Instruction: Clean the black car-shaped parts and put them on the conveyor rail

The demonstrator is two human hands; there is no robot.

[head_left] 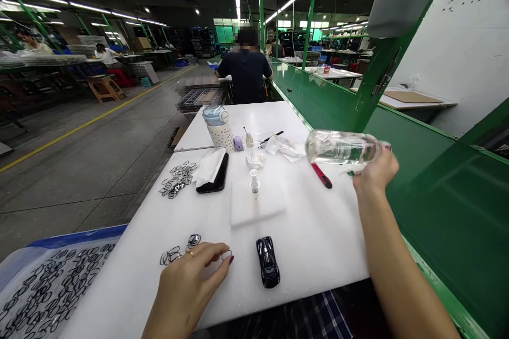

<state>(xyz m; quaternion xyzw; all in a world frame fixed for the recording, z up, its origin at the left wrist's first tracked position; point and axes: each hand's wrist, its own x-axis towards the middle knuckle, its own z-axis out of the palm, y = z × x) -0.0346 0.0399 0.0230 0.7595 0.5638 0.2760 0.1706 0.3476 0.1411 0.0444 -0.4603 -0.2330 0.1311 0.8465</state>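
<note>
My right hand (378, 168) grips a clear bottle (344, 147) by one end and holds it sideways above the right part of the table. Between the thumb and index finger of my left hand (189, 278) is a thin ring (226, 256). Beside that hand lie small groups of black rings (170, 256). A glossy black toy car (268, 262) rests on the white table to the right of my left hand. Farther back, a syringe (254, 183) stands on a white foam pad (258, 212). A red utility knife (321, 175) lies just below the bottle.
More black rings (178, 177) lie near a phone (214, 177) with a tissue (210, 167) on it. Behind are a dotted tumbler (218, 130) and crumpled plastic (284, 147). A ring-filled tray (59, 286) sits at left, a green conveyor (421, 190) at right. A person (246, 77) sits ahead.
</note>
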